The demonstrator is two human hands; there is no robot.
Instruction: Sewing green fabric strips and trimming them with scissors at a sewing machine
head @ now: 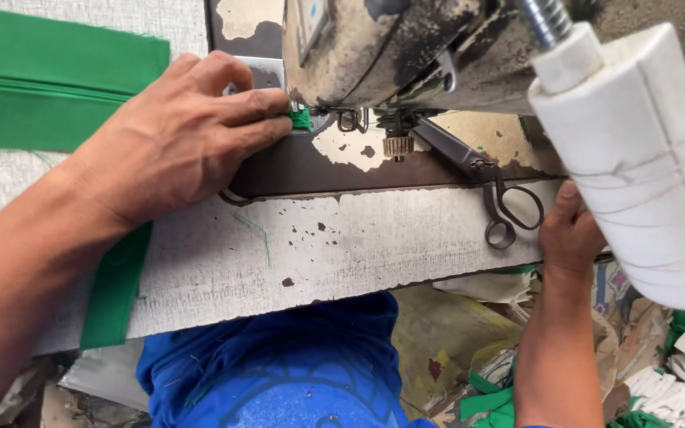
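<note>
Now we press our flat, open left hand (176, 131) on the green fabric strip (116, 289) at nine o'clock, while our right hand (568, 234) grips the worktop (342, 246) edge at three o'clock.

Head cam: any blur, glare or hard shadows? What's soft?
Head view: even daylight, no hard shadows, no real glare. The left hand pressing the green fabric strip near the needle area is sharp, as are the scissors. The white wrapped cylinder fills the near right corner and looks slightly soft. The right hand at the table edge is partly hidden behind it.
</note>
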